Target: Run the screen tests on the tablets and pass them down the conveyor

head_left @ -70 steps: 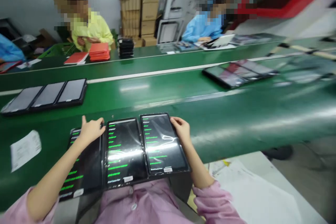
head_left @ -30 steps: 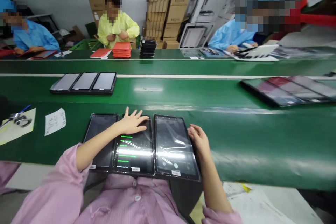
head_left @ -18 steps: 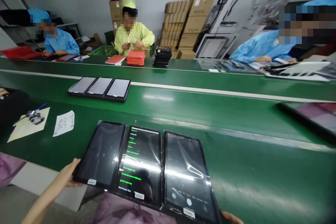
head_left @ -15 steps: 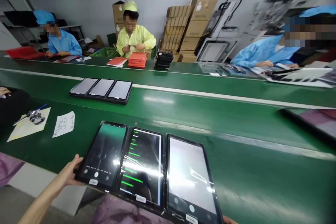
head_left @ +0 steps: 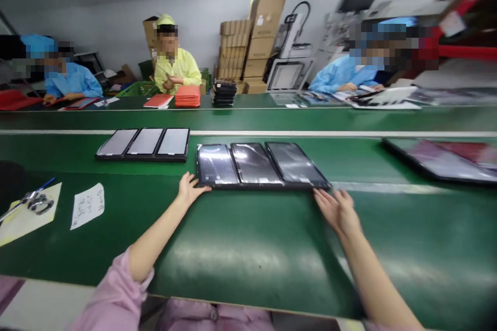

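A black tray holding three tablets (head_left: 256,165) side by side lies across the green belt in front of me. My left hand (head_left: 190,190) is at its front left corner, thumb along the front edge and fingers spread beside the corner. At the front right corner is my right hand (head_left: 337,209), its fingertips touching the edge and the fingers stretched apart. Neither hand is wrapped round the tray. The tablet screens look dark, with glare on them.
Another tray of three tablets (head_left: 143,144) lies to the left, and a dark-framed panel (head_left: 446,163) to the right. A handwritten note (head_left: 87,207) and a yellow sheet (head_left: 46,217) are at left. Co-workers sit across, near red stacks (head_left: 187,96) and black stacks (head_left: 224,93).
The tray of tablets has moved away from my body onto the belt, and its screens now look darker. My right hand has come fully into view. The camera has turned right.
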Motion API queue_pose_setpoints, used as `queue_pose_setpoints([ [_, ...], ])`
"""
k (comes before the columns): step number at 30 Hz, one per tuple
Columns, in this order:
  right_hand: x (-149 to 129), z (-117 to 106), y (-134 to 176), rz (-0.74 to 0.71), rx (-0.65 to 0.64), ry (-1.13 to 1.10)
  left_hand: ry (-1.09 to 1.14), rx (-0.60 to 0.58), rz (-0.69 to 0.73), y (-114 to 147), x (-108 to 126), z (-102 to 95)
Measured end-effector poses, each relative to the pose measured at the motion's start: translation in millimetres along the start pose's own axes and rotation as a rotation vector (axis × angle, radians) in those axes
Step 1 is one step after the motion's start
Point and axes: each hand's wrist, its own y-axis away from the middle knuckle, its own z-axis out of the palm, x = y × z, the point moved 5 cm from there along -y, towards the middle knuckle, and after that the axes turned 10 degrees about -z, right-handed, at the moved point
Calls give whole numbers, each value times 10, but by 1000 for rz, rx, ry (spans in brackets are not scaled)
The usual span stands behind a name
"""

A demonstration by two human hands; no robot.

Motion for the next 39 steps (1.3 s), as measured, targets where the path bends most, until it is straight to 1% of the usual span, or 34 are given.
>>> queue_pose_setpoints([
  [2,75,275,-115,-79,-28,5,-24,29,127,-189,-22,158],
  [3,137,367,-120,-119,-39,31,-35,36,179,-254,-39,189],
  [5,274,495,-56,-189,-85,109,-41,33,242,-361,-30,152],
  [7,385,577,45,-245,-163,197,-22,15,272,-474,83,8],
  [9,445,623,117,-289,-241,270,27,-12,298,-597,284,-176],
  [11,463,635,125,-323,-279,324,114,-48,322,-711,496,-340],
  [14,466,628,65,-352,-291,380,283,-108,320,-843,693,-472],
  [17,481,631,23,-370,-295,418,400,-161,277,-935,717,-469],
  [22,528,637,81,-394,-274,442,486,-203,208,-1035,633,-428],
  [28,514,594,348,-420,-245,457,511,-256,172,-966,649,-406],
  [31,450,573,495,-421,-249,442,523,-271,178,-874,633,-393],
  [33,405,557,571,-405,-249,417,520,-280,169,-774,583,-435],
  [36,365,540,697,-352,-237,352,494,-284,125,-530,446,-637],
  [38,361,578,850,-299,-236,285,461,-281,75,-305,318,-848],
  [39,365,631,962,-267,-247,241,442,-280,49,-179,245,-961],
])
